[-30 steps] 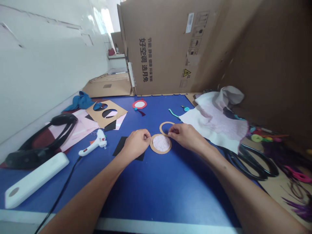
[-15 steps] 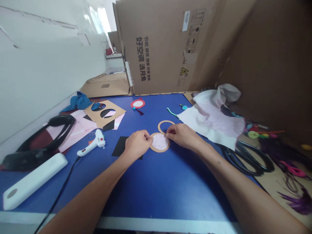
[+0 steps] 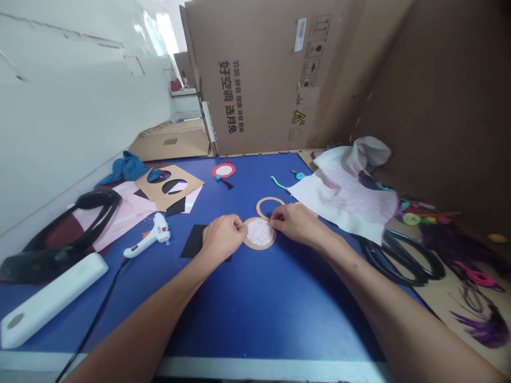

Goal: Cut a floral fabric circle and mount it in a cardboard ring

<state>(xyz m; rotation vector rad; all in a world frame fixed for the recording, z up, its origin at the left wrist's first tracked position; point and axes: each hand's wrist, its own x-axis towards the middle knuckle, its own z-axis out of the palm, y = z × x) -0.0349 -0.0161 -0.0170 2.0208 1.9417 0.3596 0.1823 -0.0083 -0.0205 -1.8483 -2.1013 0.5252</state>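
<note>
A cardboard ring with pale pink fabric inside it (image 3: pixel 259 234) lies on the blue table (image 3: pixel 255 303). My left hand (image 3: pixel 221 236) is curled at the ring's left edge, fingertips pinched on the fabric rim. My right hand (image 3: pixel 293 223) pinches the ring's upper right edge. Just behind them lies a second, empty cardboard ring (image 3: pixel 270 205), touching the first.
A white glue gun (image 3: pixel 147 242) with a black cord, a black square (image 3: pixel 195 242), cut cardboard (image 3: pixel 170 186) and a white bar (image 3: pixel 48 300) lie on the left. Pale fabric (image 3: pixel 347 194), black scissors (image 3: pixel 403 260) and coloured tassels sit on the right. Large cardboard boxes (image 3: pixel 259 74) stand behind.
Both hands stay pinched on the fabric-filled ring; my right hand's fingers have shifted slightly along its upper edge. The view has drifted a little.
</note>
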